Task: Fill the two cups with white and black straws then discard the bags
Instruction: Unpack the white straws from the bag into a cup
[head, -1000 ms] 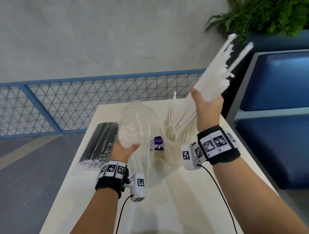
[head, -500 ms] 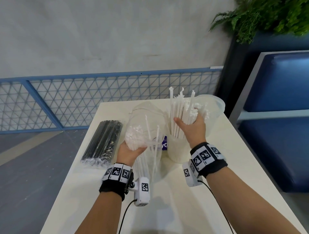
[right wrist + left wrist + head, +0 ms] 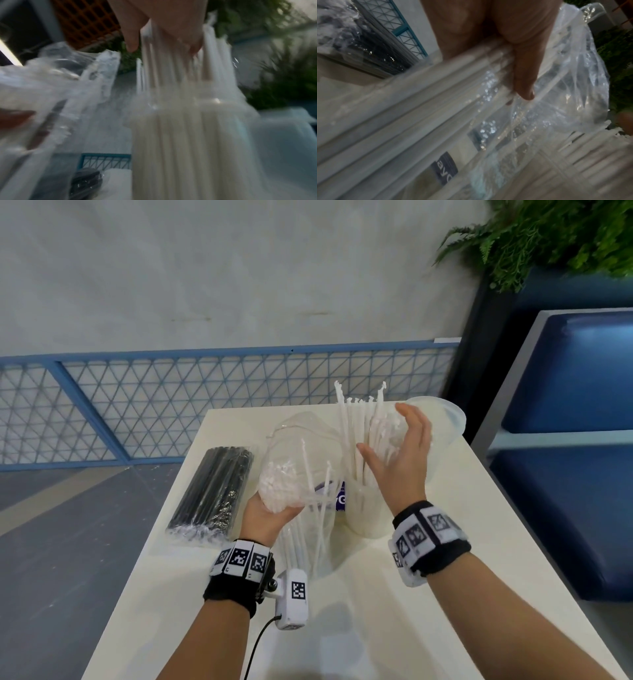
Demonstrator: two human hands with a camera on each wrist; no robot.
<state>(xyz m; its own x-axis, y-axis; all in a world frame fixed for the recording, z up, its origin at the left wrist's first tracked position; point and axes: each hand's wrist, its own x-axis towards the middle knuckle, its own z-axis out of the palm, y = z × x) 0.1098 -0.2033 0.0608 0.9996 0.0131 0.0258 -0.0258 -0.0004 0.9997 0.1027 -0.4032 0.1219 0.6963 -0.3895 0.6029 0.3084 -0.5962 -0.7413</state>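
My left hand [image 3: 272, 513] grips a clear plastic bag [image 3: 301, 440] from below; several white straws [image 3: 318, 529] still hang in it. The left wrist view shows the fingers [image 3: 522, 81] curled round the bag [image 3: 573, 81] and its straws. A translucent cup [image 3: 364, 518] stands on the table, packed with upright white straws [image 3: 356, 433]. Just above these straws my right hand [image 3: 397, 453] is spread and holds nothing; its fingertips [image 3: 193, 47] brush the straw tops. A second cup [image 3: 445, 419], with nothing showing inside, stands behind that hand. A sealed pack of black straws [image 3: 214, 491] lies at the left.
The cream table [image 3: 376, 611] has bare surface in front of the cups. A blue padded bench [image 3: 565, 440] is close on the right, with a plant [image 3: 548, 234] above it. Behind the table runs a blue mesh railing [image 3: 171, 405]. The floor drops away on the left.
My right hand lowered a raised bundle of white straws into the cup, then let go and spread its fingers. The left hand kept its hold on the bag.
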